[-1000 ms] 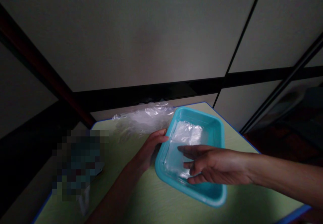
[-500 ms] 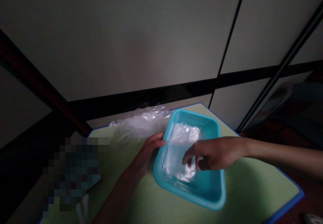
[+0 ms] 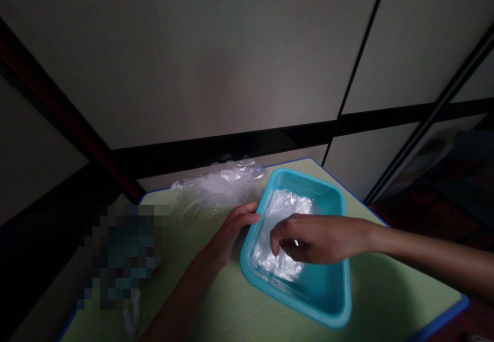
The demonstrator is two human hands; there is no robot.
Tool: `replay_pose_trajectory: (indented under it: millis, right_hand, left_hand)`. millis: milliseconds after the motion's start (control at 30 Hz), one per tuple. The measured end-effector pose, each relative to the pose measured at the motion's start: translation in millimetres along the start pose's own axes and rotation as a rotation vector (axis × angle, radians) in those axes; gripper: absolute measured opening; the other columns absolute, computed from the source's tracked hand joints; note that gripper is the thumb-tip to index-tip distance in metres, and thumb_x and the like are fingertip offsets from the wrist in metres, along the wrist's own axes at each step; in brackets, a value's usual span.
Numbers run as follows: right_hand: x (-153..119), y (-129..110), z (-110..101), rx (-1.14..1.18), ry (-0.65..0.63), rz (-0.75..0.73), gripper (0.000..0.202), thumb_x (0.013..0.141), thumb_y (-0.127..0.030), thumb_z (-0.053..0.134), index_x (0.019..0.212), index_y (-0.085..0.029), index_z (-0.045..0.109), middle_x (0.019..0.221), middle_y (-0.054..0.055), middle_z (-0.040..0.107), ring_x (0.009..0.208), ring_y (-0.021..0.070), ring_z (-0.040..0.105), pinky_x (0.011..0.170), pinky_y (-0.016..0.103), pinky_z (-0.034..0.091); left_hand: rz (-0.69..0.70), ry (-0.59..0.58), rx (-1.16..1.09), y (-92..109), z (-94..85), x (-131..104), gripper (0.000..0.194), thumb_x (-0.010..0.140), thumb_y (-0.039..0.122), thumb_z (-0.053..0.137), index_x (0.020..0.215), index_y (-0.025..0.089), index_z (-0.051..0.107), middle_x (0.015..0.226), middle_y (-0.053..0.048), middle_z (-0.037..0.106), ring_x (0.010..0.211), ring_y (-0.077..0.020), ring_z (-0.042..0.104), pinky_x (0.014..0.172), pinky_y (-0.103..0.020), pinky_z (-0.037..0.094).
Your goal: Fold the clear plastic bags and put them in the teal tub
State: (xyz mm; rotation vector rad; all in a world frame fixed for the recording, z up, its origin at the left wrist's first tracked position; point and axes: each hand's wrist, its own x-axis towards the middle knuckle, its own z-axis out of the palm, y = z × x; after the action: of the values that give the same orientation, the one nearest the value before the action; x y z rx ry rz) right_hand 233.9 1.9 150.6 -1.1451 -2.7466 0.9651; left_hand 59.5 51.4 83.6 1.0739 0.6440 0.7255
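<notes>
A turquoise plastic basin (image 3: pixel 301 311) is tilted over the green table, and clear plastic packaging (image 3: pixel 287 203) lies inside it along the left part. My left hand (image 3: pixel 235 226) grips the basin's left rim, thumb on top. Over the inside of the basin is my right hand (image 3: pixel 309 236), its fingers curled down and pinching a bit of the clear plastic. Part of the packaging is hidden beneath that hand.
Crumpled clear plastic (image 3: pixel 227 182) lies at the back edge of the green table (image 3: pixel 231 306), which has a blue border. A pixelated item (image 3: pixel 129 254) sits at the left, with a white strip (image 3: pixel 132 313) near it. Pale cabinet panels (image 3: pixel 231 64) stand behind.
The fingers of my right hand have closed and shifted slightly left over the packaging, lifting a small bit of it. My left hand keeps its hold on the rim. The whole view has shifted a little.
</notes>
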Motion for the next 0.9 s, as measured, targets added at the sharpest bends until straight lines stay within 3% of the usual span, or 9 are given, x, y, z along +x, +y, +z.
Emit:
replay_pose_trajectory:
  millis: [233, 367, 533, 600, 700, 833, 900]
  right_hand:
    - [21, 3, 18, -0.16, -0.127, -0.028, 0.027, 0.075, -0.005, 0.047, 0.097, -0.011, 0.061, 0.084, 0.009, 0.064, 0.072, 0.0172, 0.058, 0.06, 0.024, 0.039]
    - [11, 2, 5, -0.158, -0.078, -0.021, 0.024, 0.078, -0.009, 0.047, 0.097, -0.013, 0.061, 0.084, 0.008, 0.064, 0.074, 0.0182, 0.058, 0.061, 0.025, 0.04]
    - [-33, 9, -16, -0.026, 0.28, 0.02, 0.02, 0.084, -0.014, 0.044, 0.097, -0.017, 0.058, 0.089, 0.005, 0.062, 0.082, 0.0174, 0.057, 0.075, 0.029, 0.043]
    - [-51, 20, -12, 0.035, 0.568, 0.077, 0.021, 0.084, -0.022, 0.047, 0.103, -0.021, 0.056, 0.103, 0.006, 0.058, 0.097, 0.0206, 0.053, 0.086, 0.034, 0.041]
    - [-66, 45, 7, 0.226, 0.956, 0.176, 0.034, 0.085, -0.035, 0.047, 0.118, -0.026, 0.047, 0.132, 0.004, 0.039, 0.12, 0.0236, 0.037, 0.099, 0.04, 0.032]
    - [-62, 78, 32, 0.448, 1.091, 0.337, 0.047, 0.085, -0.049, 0.042, 0.124, -0.024, 0.04, 0.133, 0.007, 0.04, 0.123, 0.0236, 0.034, 0.102, 0.042, 0.025]
    - [-52, 92, 37, 0.54, 1.131, 0.344, 0.051, 0.084, -0.052, 0.041, 0.124, -0.022, 0.04, 0.133, 0.008, 0.04, 0.121, 0.024, 0.037, 0.098, 0.041, 0.031]
  left_hand:
    - [-0.044, -0.021, -0.01, -1, 0.1, 0, 0.019, 0.062, 0.026, 0.061, 0.077, 0.014, 0.063, 0.056, 0.0, 0.058, 0.048, -0.0152, 0.053, 0.048, -0.024, 0.04]
    - [-0.035, 0.012, -0.025, -1, 0.9, -1, 0.02, 0.06, 0.025, 0.062, 0.076, 0.013, 0.063, 0.057, -0.001, 0.059, 0.049, -0.0151, 0.054, 0.049, -0.023, 0.04]
    - [0.029, 0.139, -0.07, 1, 4.4, 3, 0.019, 0.058, 0.024, 0.065, 0.073, 0.013, 0.061, 0.06, 0.0, 0.059, 0.055, -0.0147, 0.053, 0.053, -0.023, 0.04]
    - [0.071, 0.186, -0.094, 2, 7.6, 9, 0.017, 0.058, 0.023, 0.065, 0.07, 0.013, 0.06, 0.059, 0.001, 0.058, 0.053, -0.0133, 0.051, 0.052, -0.022, 0.039]
    - [0.145, 0.245, -0.138, 1, 14.5, 27, 0.013, 0.062, 0.024, 0.063, 0.069, 0.014, 0.059, 0.058, 0.003, 0.056, 0.057, -0.0135, 0.053, 0.054, -0.022, 0.04]
    - [0.209, 0.312, -0.164, -8, 25.4, 62, 0.011, 0.077, 0.024, 0.058, 0.079, 0.013, 0.059, 0.074, 0.0, 0.06, 0.067, -0.0141, 0.057, 0.063, -0.025, 0.046]
    - [0.21, 0.337, -0.159, -15, 30.0, 79, 0.02, 0.086, 0.027, 0.052, 0.098, 0.013, 0.056, 0.095, -0.004, 0.059, 0.078, -0.0161, 0.058, 0.068, -0.032, 0.049]
